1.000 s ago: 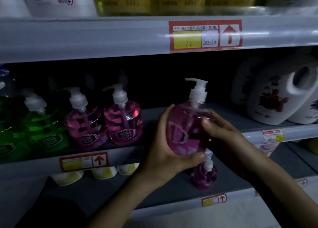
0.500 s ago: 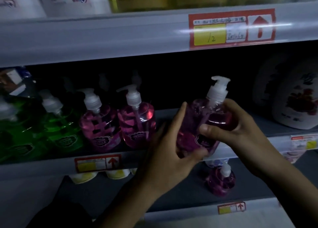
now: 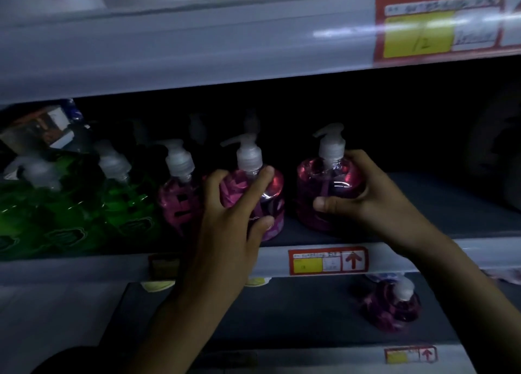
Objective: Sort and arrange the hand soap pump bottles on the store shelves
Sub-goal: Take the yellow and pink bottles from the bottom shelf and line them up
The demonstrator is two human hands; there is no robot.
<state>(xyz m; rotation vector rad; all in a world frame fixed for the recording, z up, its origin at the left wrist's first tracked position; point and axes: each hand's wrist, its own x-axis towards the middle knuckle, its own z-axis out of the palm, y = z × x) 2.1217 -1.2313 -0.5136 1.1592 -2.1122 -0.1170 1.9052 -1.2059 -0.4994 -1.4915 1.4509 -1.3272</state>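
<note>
Fingers of my right hand curl round the back of a pink bottle, and my thumb presses its front low down, so the hand grips it firmly. My left hand wraps a second pink bottle just to the left: the forefinger lies over its shoulder beside the pump neck and the thumb sits on its lower front.

Both bottles are clear and round-bodied, filled nearly to the shoulder with pink liquid, and each carries a white pump top with the spout turned left. A dark patterned label shows through the liquid. They stand upright near the front of the middle shelf, near each other with a narrow gap between; the one in my right hand seems to rest on the shelf, though the dim light hides its base.

A third pink bottle stands just beside my left hand's knuckles, and further left are green bottles holding green liquid, with the same white pumps. On the lower shelf, below my right wrist, sits a small pink bottle. A red and yellow price tag is fixed on the shelf edge between my wrists.
</note>
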